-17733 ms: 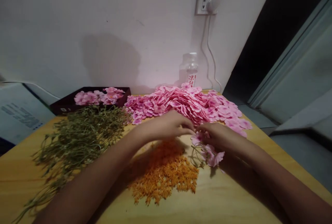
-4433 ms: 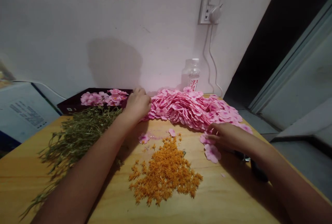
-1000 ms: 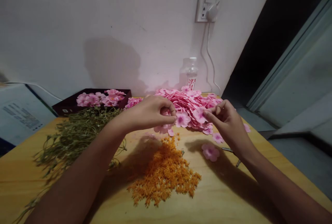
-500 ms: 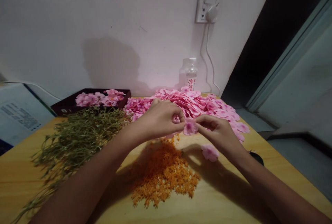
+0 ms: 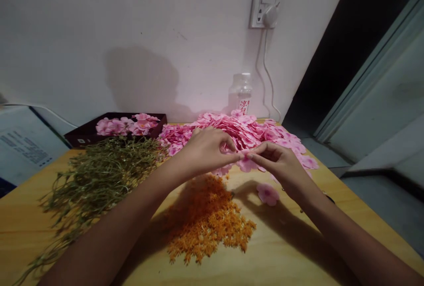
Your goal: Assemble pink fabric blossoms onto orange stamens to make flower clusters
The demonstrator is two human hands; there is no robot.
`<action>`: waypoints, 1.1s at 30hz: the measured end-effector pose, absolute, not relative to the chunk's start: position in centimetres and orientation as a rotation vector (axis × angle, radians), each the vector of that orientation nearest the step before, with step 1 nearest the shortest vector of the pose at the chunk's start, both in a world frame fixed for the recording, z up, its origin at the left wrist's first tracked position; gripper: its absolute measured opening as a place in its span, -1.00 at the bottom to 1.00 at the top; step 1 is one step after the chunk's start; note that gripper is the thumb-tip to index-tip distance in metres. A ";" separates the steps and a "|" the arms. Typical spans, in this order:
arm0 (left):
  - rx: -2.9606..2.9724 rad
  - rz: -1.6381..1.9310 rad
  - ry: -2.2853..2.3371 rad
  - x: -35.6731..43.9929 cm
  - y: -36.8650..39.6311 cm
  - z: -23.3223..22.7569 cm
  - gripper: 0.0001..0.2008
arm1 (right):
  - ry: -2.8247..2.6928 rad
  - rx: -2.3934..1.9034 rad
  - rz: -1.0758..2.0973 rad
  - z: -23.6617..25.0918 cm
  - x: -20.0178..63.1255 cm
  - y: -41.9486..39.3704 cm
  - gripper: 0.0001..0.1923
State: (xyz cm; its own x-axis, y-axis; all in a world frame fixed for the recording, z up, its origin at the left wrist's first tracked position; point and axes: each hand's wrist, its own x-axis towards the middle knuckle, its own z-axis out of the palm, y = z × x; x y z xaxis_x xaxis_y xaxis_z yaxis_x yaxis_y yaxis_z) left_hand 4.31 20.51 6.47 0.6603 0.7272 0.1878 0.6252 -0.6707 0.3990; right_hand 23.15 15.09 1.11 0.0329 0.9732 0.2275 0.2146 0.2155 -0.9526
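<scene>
My left hand (image 5: 212, 148) and my right hand (image 5: 280, 162) meet over the middle of the table, thumb and forefinger pinched on each. Between their fingertips is a pink artificial flower petal piece (image 5: 247, 165), partly covered by the fingers. Right behind the hands spreads a large heap of pink petal pieces (image 5: 232, 127). Below them lies a pile of small orange flower centres (image 5: 212, 220). One loose pink petal piece (image 5: 267, 194) rests on the wood under my right hand.
Green artificial stems (image 5: 99, 180) lie tangled at left. Behind them a dark tray (image 5: 84, 129) holds several pink flowers. A clear bottle (image 5: 243, 94) stands by the wall, near a socket with a plugged-in charger (image 5: 270, 16). My right forearm partly hides a dark object (image 5: 328, 197).
The petal piece faced me between my fingertips; now it is tipped and more covered. My right fingers have shifted slightly left, closer to my left fingertips.
</scene>
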 end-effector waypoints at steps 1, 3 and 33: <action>2.538 0.506 1.083 4.3 20.6 6.4 -0.61 | -1.386 -1.194 0.921 1.2 23.2 15.1 -0.74; 2.461 0.548 1.039 4.5 20.9 5.9 -0.60 | -1.339 -1.166 0.967 1.2 23.3 15.2 -0.74; 2.199 0.712 0.869 5.3 20.9 4.8 -0.76 | -1.309 -1.152 0.956 1.4 23.7 15.1 -0.76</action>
State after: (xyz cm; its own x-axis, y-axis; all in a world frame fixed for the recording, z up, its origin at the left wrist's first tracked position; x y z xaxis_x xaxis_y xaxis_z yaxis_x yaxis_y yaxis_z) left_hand 5.31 20.91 4.77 0.6311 0.7381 0.2384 0.3792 -0.5618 0.7353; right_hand 23.66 15.07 1.45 0.0660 0.9755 0.2101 0.0964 0.2033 -0.9744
